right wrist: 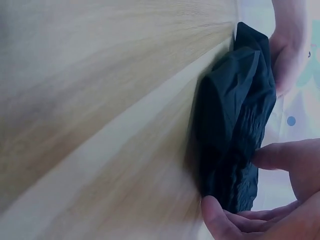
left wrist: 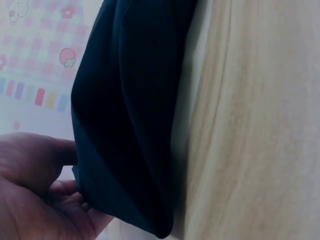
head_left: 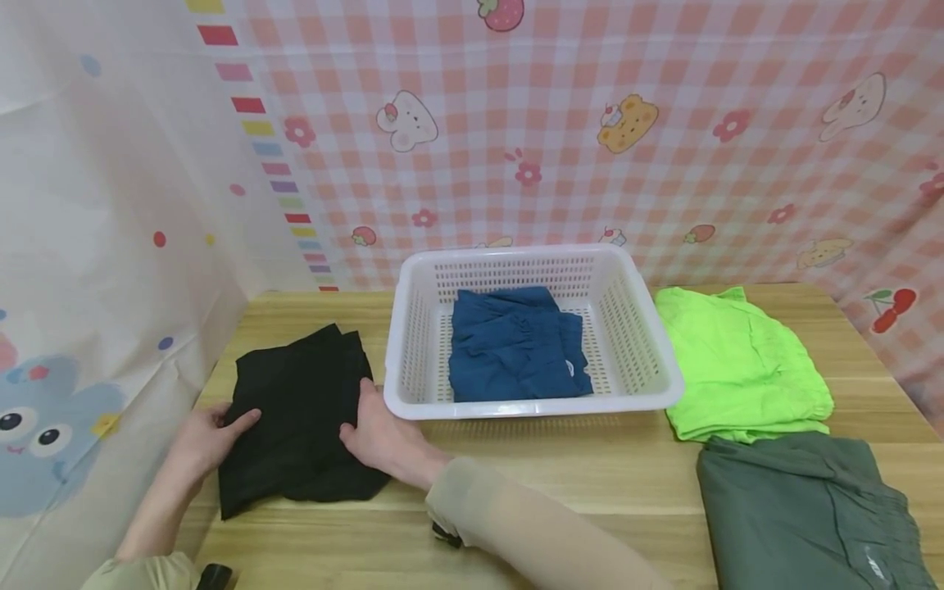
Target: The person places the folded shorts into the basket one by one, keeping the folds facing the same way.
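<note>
Folded black shorts (head_left: 295,426) lie at the left of the table, between both hands. My left hand (head_left: 205,442) grips their left edge, thumb on top; in the left wrist view its fingers (left wrist: 70,197) curl beneath the cloth. At the opposite edge, my right hand (head_left: 387,434) pinches the cloth beside the basket. The right wrist view shows a gathered waistband (right wrist: 245,150) between that hand's thumb and fingers. Close to the right hand stands a white plastic basket (head_left: 531,407), holding folded blue shorts (head_left: 509,352).
Bright green folded shorts (head_left: 741,369) lie right of the basket. Dark grey-green shorts (head_left: 804,516) are in front of them, near the table's right side. A pink checked cloth (head_left: 472,147) hangs behind the wooden table (head_left: 560,483), and a white printed cloth (head_left: 111,246) at the left.
</note>
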The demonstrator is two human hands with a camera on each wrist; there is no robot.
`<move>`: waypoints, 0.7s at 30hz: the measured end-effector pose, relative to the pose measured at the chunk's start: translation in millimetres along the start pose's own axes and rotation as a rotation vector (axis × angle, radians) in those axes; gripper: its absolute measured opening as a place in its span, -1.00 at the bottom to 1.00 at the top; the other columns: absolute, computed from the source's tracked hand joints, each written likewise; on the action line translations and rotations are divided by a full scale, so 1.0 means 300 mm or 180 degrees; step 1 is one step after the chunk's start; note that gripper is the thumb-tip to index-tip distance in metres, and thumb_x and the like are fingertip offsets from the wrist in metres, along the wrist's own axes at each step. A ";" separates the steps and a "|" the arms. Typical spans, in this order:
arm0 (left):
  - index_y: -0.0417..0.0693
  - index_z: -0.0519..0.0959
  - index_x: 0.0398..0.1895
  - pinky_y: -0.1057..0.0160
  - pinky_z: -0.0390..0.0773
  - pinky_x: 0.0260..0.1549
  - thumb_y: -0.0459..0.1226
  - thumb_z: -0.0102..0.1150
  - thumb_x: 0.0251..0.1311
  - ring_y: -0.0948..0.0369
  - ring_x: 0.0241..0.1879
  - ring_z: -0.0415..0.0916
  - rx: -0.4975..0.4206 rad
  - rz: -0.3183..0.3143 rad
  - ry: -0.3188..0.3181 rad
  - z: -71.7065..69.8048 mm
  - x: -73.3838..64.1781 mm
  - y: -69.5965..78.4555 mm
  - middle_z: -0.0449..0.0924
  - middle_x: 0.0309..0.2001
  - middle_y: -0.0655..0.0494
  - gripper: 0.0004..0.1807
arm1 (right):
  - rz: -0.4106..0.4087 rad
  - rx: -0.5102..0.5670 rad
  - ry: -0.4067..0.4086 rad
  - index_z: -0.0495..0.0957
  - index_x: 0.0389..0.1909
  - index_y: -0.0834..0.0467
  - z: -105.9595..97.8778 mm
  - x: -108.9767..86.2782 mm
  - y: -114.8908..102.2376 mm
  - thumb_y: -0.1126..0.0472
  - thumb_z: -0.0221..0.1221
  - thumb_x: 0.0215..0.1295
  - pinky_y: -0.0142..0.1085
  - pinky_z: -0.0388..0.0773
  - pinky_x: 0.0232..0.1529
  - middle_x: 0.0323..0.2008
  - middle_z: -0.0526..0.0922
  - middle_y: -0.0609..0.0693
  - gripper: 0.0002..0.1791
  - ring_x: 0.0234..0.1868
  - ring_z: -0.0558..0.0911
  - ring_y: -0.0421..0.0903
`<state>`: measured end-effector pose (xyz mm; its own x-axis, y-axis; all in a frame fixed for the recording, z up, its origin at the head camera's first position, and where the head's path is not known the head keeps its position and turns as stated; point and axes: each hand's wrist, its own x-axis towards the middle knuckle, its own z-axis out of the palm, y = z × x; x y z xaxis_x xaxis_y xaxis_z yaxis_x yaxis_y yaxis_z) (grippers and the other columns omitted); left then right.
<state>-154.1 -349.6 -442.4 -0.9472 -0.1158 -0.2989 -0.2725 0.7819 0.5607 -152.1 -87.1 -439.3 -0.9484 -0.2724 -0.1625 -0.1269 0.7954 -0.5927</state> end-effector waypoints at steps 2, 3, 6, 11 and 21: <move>-0.65 0.16 0.49 -0.34 0.41 0.37 -0.04 -0.06 0.63 -0.44 0.45 0.25 0.0005 0.0058 -0.0017 0.002 -0.004 -0.001 0.17 0.46 -0.64 -0.22 | -0.0001 0.0005 -0.0020 0.31 0.56 0.19 -0.003 0.000 0.002 -0.03 0.32 0.41 -0.26 0.56 0.44 0.46 0.54 0.10 -0.20 0.46 0.56 -0.09; -0.63 0.21 0.48 -0.27 0.49 0.32 -0.05 -0.04 0.62 -0.43 0.40 0.33 0.0019 0.0102 0.0002 0.002 -0.005 -0.002 0.24 0.44 -0.63 -0.24 | 0.0001 0.0026 -0.0024 0.31 0.56 0.20 -0.004 0.001 0.003 -0.03 0.33 0.39 -0.26 0.55 0.45 0.47 0.53 0.11 -0.18 0.47 0.55 -0.08; -0.56 0.44 0.29 0.09 0.66 -0.01 -0.08 0.04 0.59 -0.16 -0.01 0.63 0.0043 0.0229 0.0078 0.006 -0.013 -0.005 0.60 0.11 -0.52 -0.38 | 0.0063 0.0151 -0.0071 0.28 0.57 0.23 -0.010 0.002 0.003 -0.02 0.38 0.33 -0.25 0.51 0.49 0.51 0.48 0.11 -0.11 0.50 0.51 -0.07; -0.47 0.50 0.05 0.22 0.61 -0.24 -0.08 0.10 0.56 0.04 -0.26 0.60 0.0119 0.0335 0.0138 0.011 -0.029 -0.004 0.65 -0.17 -0.34 -0.50 | 0.0191 0.0286 -0.0109 0.33 0.51 0.26 -0.015 0.003 -0.001 -0.01 0.43 0.26 -0.25 0.55 0.44 0.45 0.55 0.11 -0.11 0.44 0.57 -0.07; -0.41 0.55 -0.12 0.37 0.52 -0.36 -0.16 0.17 0.52 0.36 -0.36 0.49 0.0119 0.0453 -0.0006 0.026 -0.057 0.004 0.67 -0.26 -0.17 -0.63 | 0.0256 0.0315 0.0003 0.56 0.22 0.32 0.000 -0.006 0.015 -0.12 0.35 0.37 -0.24 0.67 0.26 0.18 0.72 0.15 -0.34 0.22 0.71 -0.03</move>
<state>-136.9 -342.0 -442.7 -0.9755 -0.0010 -0.2199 -0.1290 0.8125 0.5685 -151.0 -83.2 -441.8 -0.9546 -0.2094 -0.2119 -0.0213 0.7574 -0.6526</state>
